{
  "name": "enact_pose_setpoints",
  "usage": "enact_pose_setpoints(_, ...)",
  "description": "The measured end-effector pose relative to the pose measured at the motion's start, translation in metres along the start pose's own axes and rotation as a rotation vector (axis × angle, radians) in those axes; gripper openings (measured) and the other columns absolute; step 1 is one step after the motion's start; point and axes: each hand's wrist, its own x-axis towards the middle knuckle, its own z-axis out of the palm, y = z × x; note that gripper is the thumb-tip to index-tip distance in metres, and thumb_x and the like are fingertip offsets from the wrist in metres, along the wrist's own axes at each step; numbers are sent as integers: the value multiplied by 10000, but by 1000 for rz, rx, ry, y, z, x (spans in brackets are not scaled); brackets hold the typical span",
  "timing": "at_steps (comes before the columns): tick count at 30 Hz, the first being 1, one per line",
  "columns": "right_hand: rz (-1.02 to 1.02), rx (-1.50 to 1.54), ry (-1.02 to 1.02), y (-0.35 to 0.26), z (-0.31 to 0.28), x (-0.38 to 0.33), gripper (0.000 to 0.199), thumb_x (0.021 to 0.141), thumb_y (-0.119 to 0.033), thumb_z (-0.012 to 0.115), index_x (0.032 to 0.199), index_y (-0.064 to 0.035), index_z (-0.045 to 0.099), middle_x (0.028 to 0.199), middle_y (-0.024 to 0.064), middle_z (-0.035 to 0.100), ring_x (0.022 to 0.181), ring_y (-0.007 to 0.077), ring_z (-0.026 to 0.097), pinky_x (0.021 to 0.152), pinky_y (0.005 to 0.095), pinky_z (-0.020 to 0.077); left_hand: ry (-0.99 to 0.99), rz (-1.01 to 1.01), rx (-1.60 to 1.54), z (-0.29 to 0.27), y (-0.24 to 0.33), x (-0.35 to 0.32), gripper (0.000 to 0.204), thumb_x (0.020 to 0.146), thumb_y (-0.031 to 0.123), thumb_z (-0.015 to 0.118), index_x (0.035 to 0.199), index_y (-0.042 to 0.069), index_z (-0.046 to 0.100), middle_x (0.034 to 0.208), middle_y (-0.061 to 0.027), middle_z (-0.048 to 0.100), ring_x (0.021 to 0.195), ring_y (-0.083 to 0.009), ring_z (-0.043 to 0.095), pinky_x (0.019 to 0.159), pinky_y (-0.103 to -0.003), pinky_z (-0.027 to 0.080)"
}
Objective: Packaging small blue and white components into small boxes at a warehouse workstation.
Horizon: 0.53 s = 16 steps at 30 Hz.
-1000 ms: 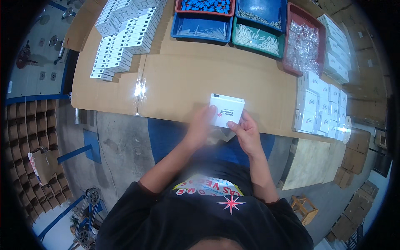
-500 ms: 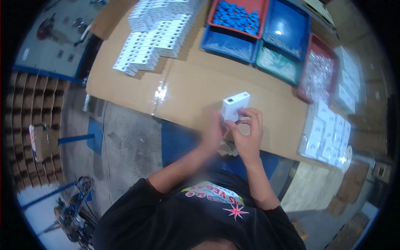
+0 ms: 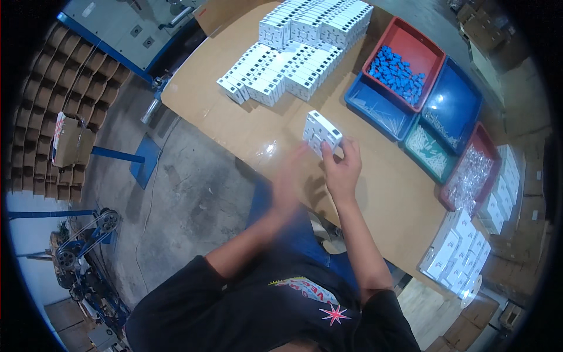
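Observation:
My right hand (image 3: 343, 173) grips a thin white box (image 3: 321, 134) by its lower right edge, thumb on the near face and fingers at the side. The box is tilted above the cardboard-topped table (image 3: 234, 120), its printed face turned toward me. My left hand (image 3: 287, 182) is smeared by motion just left of and below the box, so its fingers cannot be made out. Beyond the box stand stacked rows of similar white boxes (image 3: 305, 61).
At right, a red tray (image 3: 419, 47) holds small blue parts. Two blue trays (image 3: 454, 94) and a green tray (image 3: 450, 171) hold small pieces. Another red tray (image 3: 491, 139) contains clear plastic pieces. White boxes in clear wrap (image 3: 457, 252) lie at the table's right end.
The whole view has turned and shifted. The box now sits in my right hand with its printed face showing, and my left hand has drawn away from it.

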Motion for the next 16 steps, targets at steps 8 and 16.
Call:
enact_pose_setpoints(8, -32, -91, -22, 71, 71, 67, 296, 957, -129, 769, 1188, 41, 699, 1025, 88, 661, 866, 163, 640, 745, 280, 520, 37, -563, 444, -95, -39, -85, 277, 1125, 229, 527, 962, 21, 611, 817, 20, 550, 789, -72, 507, 729, -252, 428)
enact_pose_setpoints(16, 108, -62, -2, 98, 109, 83, 281, 935, -131, 783, 1173, -15, 690, 1008, 101, 722, 829, 191, 703, 749, 332, 562, 2, -649, 546, -92, -37, -80, 178, 1046, 220, 686, 989, 54, 653, 787, -12, 584, 749, -37, 495, 698, -209, 405)
